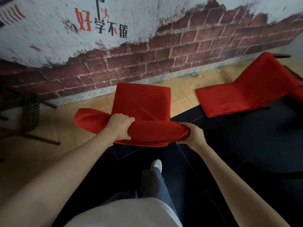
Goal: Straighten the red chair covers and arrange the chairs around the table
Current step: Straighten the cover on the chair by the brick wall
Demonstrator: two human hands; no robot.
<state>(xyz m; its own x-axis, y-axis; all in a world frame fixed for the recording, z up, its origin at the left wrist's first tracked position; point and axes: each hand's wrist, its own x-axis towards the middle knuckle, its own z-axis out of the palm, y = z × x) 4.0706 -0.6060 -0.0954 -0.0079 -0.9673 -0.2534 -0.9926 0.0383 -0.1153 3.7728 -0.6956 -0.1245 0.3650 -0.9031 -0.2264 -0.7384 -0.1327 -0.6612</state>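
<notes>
A chair in a red cover point(144, 102) stands right in front of me, its seat pointing at the wall. Along the top of its backrest the red cloth is bunched into a roll. My left hand point(119, 126) grips this roll at its left part, fingers curled over it. At the right end of the roll my right hand point(190, 135) pinches the cloth. A loose flap of the cover sticks out to the left of my left hand. A second red-covered chair point(242, 90) stands to the right, apart from the first.
A painted brick wall point(164, 51) runs close behind the chairs. A dark woven chair point(27, 112) with thin legs stands at the left. The floor is tan tile near the wall and black tile under me. My leg and white shoe point(156, 166) are below the chair.
</notes>
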